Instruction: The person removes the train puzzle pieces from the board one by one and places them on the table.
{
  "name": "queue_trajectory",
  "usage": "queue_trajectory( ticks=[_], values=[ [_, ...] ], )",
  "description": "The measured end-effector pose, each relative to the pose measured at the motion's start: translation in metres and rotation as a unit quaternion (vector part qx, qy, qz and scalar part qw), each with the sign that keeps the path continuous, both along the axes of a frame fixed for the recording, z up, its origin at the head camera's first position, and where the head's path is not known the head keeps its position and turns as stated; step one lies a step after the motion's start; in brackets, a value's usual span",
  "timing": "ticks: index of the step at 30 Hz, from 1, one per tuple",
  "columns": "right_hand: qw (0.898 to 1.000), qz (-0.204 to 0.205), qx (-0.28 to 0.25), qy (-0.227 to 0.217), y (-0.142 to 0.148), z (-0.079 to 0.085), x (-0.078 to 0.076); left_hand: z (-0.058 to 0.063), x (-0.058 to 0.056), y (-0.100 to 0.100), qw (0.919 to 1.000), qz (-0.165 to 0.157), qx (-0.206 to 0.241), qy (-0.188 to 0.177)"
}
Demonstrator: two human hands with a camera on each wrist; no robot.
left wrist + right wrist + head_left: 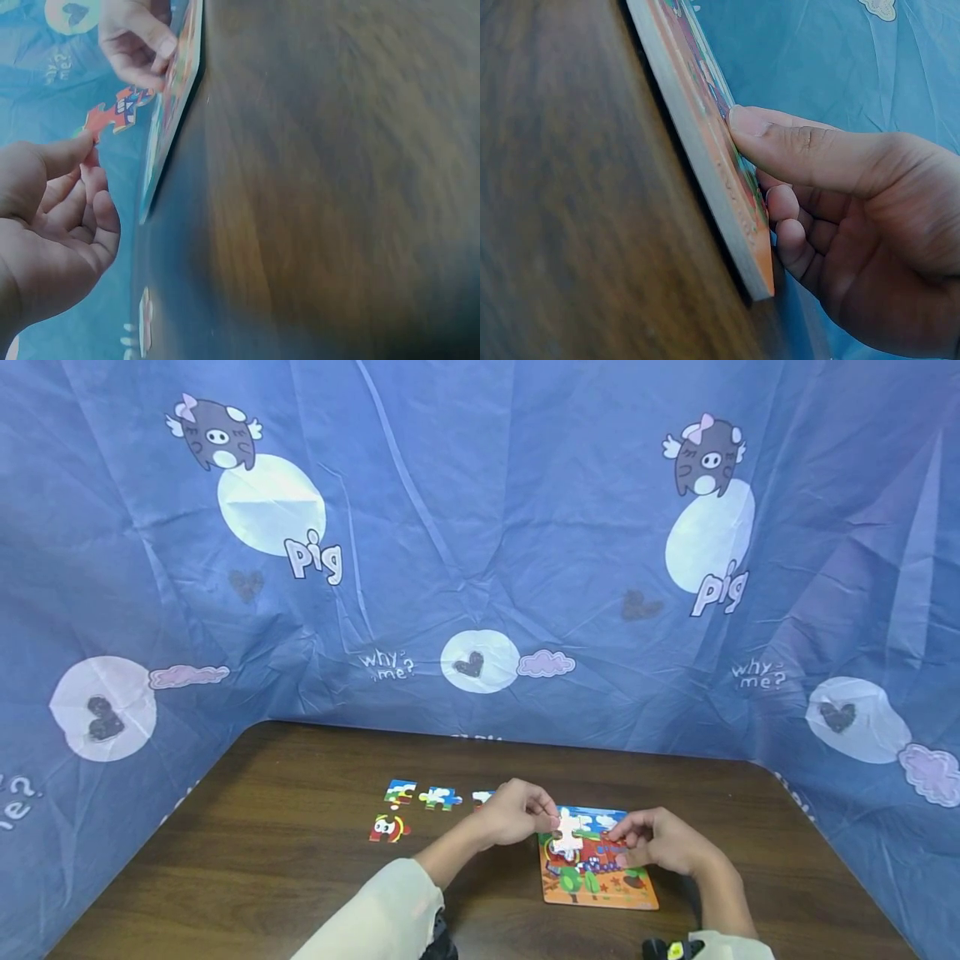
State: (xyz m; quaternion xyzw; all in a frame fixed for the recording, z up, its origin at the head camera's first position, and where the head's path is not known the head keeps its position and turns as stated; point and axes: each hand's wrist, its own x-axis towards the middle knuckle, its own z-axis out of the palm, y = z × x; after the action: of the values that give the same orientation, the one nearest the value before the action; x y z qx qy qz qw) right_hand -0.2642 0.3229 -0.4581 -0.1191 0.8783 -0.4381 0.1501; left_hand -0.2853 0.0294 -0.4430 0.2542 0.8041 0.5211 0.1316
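My left hand (513, 812) pinches a jigsaw piece (567, 832) between thumb and fingertips, above the left part of a puzzle board (600, 897). The piece looks white from the head view; in the left wrist view its other face shows red print. On the board is a picture with a red train, green trees and orange ground. My right hand (667, 842) is at the board's right side, thumb (754, 124) and fingertips touching the picture surface. In the right wrist view its other fingers are loosely bent, partly hidden behind the thumb.
Left of the board lie several loose jigsaw pieces: a green-and-blue one (401, 791), a blue one (440, 798), a red one with a face (389, 828), and one (482, 797) partly behind the left hand. A blue printed cloth (480, 568) surrounds the brown wooden table (300, 877).
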Motion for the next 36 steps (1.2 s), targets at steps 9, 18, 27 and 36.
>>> queue_trajectory(
  ticks=[9,18,27,36],
  values=[
    [1.0,-0.009,0.004,-0.006,-0.002,0.004,0.001,0.003,-0.009,-0.026,0.9998,0.016,0.009,0.009],
    [1.0,-0.016,0.007,-0.01,-0.002,0.004,0.001,0.003,-0.016,-0.06,0.9997,0.011,-0.001,0.02],
    [1.0,-0.012,-0.003,-0.009,-0.001,0.004,0.001,0.007,-0.014,-0.094,0.9994,0.02,-0.016,0.022],
    [1.0,-0.007,-0.007,-0.009,0.0,0.003,0.0,0.01,-0.013,-0.128,0.9982,0.026,-0.047,0.028]
  ],
)
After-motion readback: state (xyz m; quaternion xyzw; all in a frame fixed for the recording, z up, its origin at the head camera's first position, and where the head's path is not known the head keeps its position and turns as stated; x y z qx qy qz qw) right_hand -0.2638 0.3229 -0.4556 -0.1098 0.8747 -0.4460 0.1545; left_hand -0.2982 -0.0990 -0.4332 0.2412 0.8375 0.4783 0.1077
